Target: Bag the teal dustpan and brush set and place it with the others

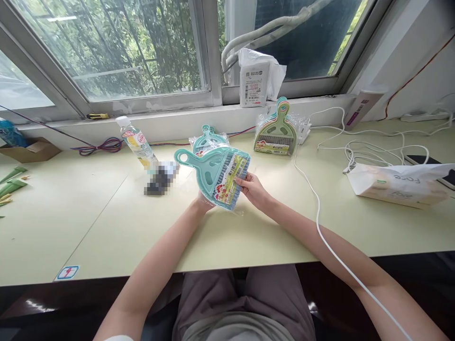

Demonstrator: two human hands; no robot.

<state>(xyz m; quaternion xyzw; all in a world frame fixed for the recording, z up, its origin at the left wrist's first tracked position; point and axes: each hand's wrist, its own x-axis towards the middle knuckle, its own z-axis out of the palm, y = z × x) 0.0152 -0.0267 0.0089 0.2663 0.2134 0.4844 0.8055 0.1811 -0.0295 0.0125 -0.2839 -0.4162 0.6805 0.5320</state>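
I have the dustpan [212, 177] right of the bottle [137, 144], its handle [194, 162] pointing bottleward. My right hand [253, 189] pinches the opposite edge; my left hand [205, 202] sits underneath, fingers hidden, grip unclear.

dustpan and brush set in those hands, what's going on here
A person holds a mint-green dustpan and brush set, in clear wrapping, above the table. The right hand grips its labelled bristle edge; the left hand, mostly hidden, is behind its lower side. The set's handle points left. Beyond it is a similar wrapped set, partly covered from view, and further right a stack of multicoloured sets stands near the wall below the window.
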